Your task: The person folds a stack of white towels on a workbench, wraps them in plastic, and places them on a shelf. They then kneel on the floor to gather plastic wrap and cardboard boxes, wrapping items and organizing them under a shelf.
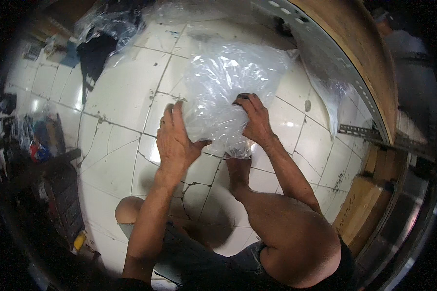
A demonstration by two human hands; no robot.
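The left hand is spread wide at the bag's left edge, fingers pointing away and thumb stretched toward its near end; whether it touches the plastic I cannot tell. The bag lies on the floor between the two hands, most of it reaching beyond them. The right hand is over its right side with fingers bent; I cannot tell whether they grip the film. Left to right, there is limp black cloth beside crumpled clear plastic, then glossy, cracked white tiles with dark joints, then the bag itself, whitish, see-through, wrinkled and bright with glare, roughly four-sided, and at far right a boxy brown cardboard carton.
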